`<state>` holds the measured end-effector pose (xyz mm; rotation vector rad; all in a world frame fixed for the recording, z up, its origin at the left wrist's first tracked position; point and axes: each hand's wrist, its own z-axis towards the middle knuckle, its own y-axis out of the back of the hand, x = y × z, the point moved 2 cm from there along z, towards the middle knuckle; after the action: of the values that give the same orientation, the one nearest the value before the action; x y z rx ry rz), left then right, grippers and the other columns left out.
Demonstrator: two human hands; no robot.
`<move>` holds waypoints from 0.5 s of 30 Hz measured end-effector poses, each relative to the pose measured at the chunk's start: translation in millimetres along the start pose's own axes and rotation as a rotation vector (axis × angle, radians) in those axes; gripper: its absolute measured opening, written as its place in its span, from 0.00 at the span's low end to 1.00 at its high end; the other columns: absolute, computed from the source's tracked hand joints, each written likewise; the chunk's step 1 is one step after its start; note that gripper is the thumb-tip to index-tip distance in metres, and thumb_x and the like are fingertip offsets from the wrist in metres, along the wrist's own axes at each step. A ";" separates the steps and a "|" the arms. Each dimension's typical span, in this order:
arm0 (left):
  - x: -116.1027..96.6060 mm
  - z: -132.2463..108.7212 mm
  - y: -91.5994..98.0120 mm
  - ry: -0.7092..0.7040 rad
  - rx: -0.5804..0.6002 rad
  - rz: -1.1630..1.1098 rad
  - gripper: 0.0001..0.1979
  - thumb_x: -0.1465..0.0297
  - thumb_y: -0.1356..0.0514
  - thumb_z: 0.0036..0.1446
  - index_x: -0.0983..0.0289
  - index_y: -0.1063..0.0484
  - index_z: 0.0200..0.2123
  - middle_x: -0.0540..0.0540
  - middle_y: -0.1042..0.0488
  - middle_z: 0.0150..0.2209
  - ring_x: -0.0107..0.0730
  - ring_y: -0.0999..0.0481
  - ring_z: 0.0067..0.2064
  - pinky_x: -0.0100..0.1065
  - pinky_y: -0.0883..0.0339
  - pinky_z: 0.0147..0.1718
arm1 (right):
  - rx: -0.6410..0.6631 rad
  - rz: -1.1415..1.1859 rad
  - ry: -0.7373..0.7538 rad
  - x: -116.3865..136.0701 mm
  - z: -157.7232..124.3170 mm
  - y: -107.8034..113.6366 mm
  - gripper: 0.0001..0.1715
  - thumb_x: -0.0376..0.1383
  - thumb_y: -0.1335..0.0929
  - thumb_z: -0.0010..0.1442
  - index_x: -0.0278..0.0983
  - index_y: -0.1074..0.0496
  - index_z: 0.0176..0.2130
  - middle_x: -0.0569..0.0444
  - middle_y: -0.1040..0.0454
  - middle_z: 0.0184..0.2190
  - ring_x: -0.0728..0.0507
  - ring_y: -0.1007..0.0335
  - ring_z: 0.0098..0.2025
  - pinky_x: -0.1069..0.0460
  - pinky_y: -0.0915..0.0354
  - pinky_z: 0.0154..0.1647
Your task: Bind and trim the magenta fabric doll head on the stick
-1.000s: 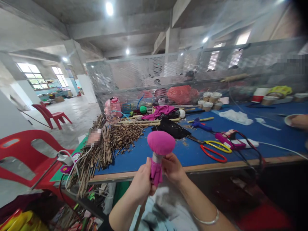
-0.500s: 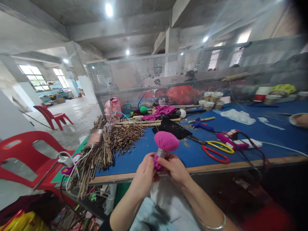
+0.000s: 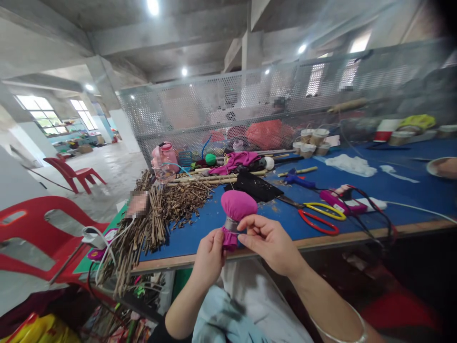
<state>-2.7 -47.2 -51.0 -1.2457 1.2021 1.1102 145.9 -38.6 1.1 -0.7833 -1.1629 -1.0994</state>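
Observation:
A magenta cloth-covered form (image 3: 238, 204) with a rounded, puffed top stands upright just above the table's front edge. A grey band (image 3: 231, 224) circles its narrow neck, and gathered magenta cloth (image 3: 229, 242) hangs below. My left hand (image 3: 209, 257) is closed around the gathered end, its thumb pressed on the cloth. Close to the right side of the band, my right hand (image 3: 273, 245) has its thumb and fingertips drawn together. A thin line seems to run from the band to those fingers, but what it is I cannot make out.
Red-and-yellow-handled scissors (image 3: 319, 216) lie right of my hands, near a blue glue gun (image 3: 298, 180) and a purple power strip (image 3: 344, 202). Bundled dry sticks (image 3: 153, 219) cover the table's left end. Black cloth (image 3: 253, 186) lies behind the form.
My right hand has moved off the gathered cloth to the right, fingers pinched beside the band. The form has tilted slightly left, still in my left hand. The view has shifted a little.

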 end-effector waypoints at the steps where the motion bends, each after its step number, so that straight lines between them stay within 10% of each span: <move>1: -0.9 -0.6 0.9 -0.008 -0.006 0.002 0.27 0.42 0.48 0.50 0.63 0.40 0.27 0.42 0.45 0.16 0.18 0.50 0.15 0.24 0.57 0.14 | -0.011 -0.004 0.010 -0.3 1.4 0.5 0.12 0.40 0.28 0.51 0.34 0.29 0.33 0.64 0.48 0.17 0.54 0.55 0.19 0.56 0.55 0.19; 9: -12.6 -4.6 1.7 0.080 -0.038 -0.218 0.28 0.41 0.44 0.46 0.62 0.43 0.26 0.41 0.45 0.16 0.16 0.52 0.15 0.23 0.59 0.14 | 0.090 0.318 -0.046 -36.5 2.9 -28.0 0.12 0.42 0.28 0.51 0.35 0.24 0.31 0.52 0.25 0.28 0.45 0.29 0.32 0.50 0.34 0.36; 15: -13.0 -4.3 5.3 0.032 0.043 -0.156 0.26 0.45 0.40 0.46 0.63 0.40 0.31 0.40 0.49 0.17 0.15 0.53 0.16 0.23 0.59 0.14 | 0.067 0.426 -0.124 -45.4 5.4 -30.1 0.18 0.45 0.25 0.46 0.34 0.28 0.29 0.60 0.35 0.19 0.56 0.49 0.17 0.59 0.51 0.17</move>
<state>-9.0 -50.8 -38.2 -1.3053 1.1271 0.9489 114.5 -31.3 -43.2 -1.0025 -1.0660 -0.6633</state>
